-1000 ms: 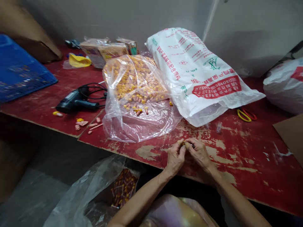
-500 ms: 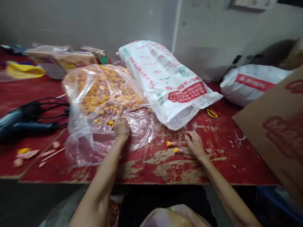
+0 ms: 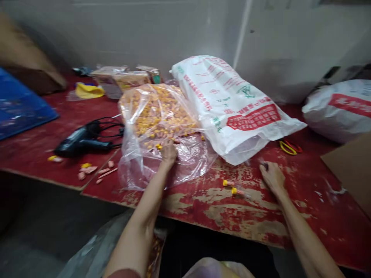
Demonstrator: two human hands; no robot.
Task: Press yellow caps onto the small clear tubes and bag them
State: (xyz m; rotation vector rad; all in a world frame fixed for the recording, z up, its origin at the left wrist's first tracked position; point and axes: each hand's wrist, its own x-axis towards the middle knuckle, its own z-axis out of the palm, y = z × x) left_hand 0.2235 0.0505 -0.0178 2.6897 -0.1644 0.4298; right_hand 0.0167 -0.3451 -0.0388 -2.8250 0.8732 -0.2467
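Observation:
My left hand [image 3: 169, 152] is at the mouth of a clear plastic bag [image 3: 131, 173] full of small yellow-and-pink pieces [image 3: 158, 110]. Its fingers are closed, with a yellow piece [image 3: 159, 146] right beside the fingertips; what they grip is partly hidden. Over the bare tabletop to the right, my right hand [image 3: 273, 177] is curled in a pinch. Something small and see-through shows faintly at its fingertips, too blurred to name. Two pink pieces with yellow ends [image 3: 228, 183] lie between my hands, the nearer one partly in clear wrap.
A white printed sack [image 3: 232, 104] lies behind, its open end toward me. Yellow-handled scissors [image 3: 287, 148] rest beside it. On the left are a heat gun [image 3: 84, 141] and loose pink pieces [image 3: 89, 170]. A cardboard box [image 3: 350, 166] stands at the right of the worn red table [image 3: 188, 208].
The view has swung left, so things appear farther right. My right hand has moved away from the two pieces on the table. My left hand stays at the bag's mouth.

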